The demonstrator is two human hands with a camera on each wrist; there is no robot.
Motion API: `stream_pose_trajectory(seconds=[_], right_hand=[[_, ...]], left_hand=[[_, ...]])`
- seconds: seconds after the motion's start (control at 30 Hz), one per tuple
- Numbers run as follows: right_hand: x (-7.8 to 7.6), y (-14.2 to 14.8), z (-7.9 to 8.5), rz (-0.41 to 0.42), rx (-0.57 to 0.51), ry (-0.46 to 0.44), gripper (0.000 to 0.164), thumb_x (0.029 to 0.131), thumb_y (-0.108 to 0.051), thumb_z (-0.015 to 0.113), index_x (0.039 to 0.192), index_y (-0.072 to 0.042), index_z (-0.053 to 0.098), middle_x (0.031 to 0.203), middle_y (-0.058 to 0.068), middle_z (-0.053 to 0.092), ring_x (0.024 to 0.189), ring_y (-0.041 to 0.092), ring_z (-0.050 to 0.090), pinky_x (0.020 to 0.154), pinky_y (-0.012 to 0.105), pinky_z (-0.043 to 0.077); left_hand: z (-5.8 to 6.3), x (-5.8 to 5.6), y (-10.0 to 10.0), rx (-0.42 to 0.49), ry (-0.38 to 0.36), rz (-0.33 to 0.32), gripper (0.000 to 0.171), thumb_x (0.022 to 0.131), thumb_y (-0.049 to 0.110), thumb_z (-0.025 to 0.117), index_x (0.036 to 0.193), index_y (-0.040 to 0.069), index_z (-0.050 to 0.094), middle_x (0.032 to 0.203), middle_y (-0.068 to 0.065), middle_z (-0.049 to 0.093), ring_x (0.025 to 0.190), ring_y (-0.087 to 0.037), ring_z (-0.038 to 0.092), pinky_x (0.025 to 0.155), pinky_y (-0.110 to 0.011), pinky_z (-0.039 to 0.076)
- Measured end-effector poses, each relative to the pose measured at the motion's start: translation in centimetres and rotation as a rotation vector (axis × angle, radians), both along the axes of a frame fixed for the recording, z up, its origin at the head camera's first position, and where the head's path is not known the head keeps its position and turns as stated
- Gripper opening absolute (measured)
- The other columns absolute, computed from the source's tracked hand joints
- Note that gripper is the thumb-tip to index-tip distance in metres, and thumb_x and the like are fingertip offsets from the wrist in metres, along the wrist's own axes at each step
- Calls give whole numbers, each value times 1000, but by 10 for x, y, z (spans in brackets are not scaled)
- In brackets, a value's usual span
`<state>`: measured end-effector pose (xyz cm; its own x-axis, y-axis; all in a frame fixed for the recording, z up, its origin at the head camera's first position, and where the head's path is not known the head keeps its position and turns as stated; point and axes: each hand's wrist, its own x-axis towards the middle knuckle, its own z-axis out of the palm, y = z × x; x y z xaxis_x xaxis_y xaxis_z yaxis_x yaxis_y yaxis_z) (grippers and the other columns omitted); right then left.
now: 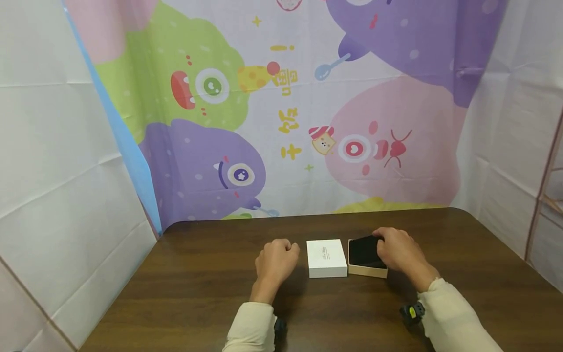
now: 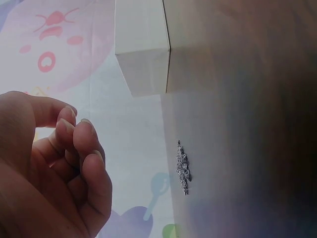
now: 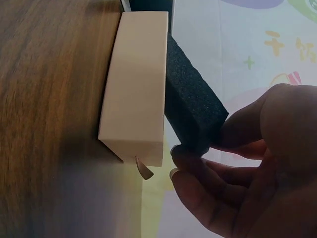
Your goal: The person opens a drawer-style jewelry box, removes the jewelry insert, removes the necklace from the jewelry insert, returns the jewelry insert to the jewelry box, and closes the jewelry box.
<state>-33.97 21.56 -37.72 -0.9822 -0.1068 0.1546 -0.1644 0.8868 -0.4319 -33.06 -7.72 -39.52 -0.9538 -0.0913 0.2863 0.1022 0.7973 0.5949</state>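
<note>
My right hand pinches the corner of a black foam insert between thumb and fingers. The insert is tilted, one end raised above the rim of an open box base with cream-coloured sides. A small ribbon tab sticks out from the base's end. My left hand hovers left of the white box lid, its fingers loosely curled with nothing visible between them. A silvery chain-like piece of jewellery lies on the table beyond that hand; the hand hides it in the head view.
The lid, with small printed lettering, stands just left of the box base on the brown wooden table. A cartoon-printed cloth hangs behind the table's far edge. White cloth walls rise on both sides.
</note>
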Motion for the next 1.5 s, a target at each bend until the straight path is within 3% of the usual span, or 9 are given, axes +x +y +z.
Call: stream_pose_trajectory(seconds=[0.33, 0.57, 0.9, 1.5], right_hand=[[0, -2, 0, -4, 0, -78, 44, 97, -16, 52, 137, 2, 57, 137, 30, 53, 87, 31, 55, 71, 46, 45], [2, 1, 0, 14, 19, -68, 45, 93, -18, 62, 133, 3, 60, 134, 30, 55, 108, 43, 59, 82, 59, 49], [3, 2, -1, 16, 38, -83, 47, 90, -17, 66, 132, 1, 61, 132, 29, 58, 109, 44, 60, 82, 60, 49], [1, 4, -5, 17, 60, -97, 42, 91, -15, 67, 131, -1, 64, 131, 29, 59, 92, 33, 61, 72, 53, 50]], left_hand=[[1, 0, -2, 3, -2, 0, 45, 94, 33, 57, 54, 18, 43, 50, 6, 37, 50, -15, 37, 58, -38, 35], [1, -1, -1, -4, -6, -4, 44, 94, 32, 56, 54, 18, 42, 50, 6, 36, 50, -14, 36, 56, -38, 34], [-1, 0, 1, 0, -10, -8, 45, 94, 32, 57, 54, 18, 43, 49, 6, 36, 49, -14, 36, 56, -37, 34], [0, 0, 0, -7, -7, -6, 46, 95, 34, 57, 54, 18, 43, 50, 6, 36, 51, -14, 39, 56, -38, 35]])
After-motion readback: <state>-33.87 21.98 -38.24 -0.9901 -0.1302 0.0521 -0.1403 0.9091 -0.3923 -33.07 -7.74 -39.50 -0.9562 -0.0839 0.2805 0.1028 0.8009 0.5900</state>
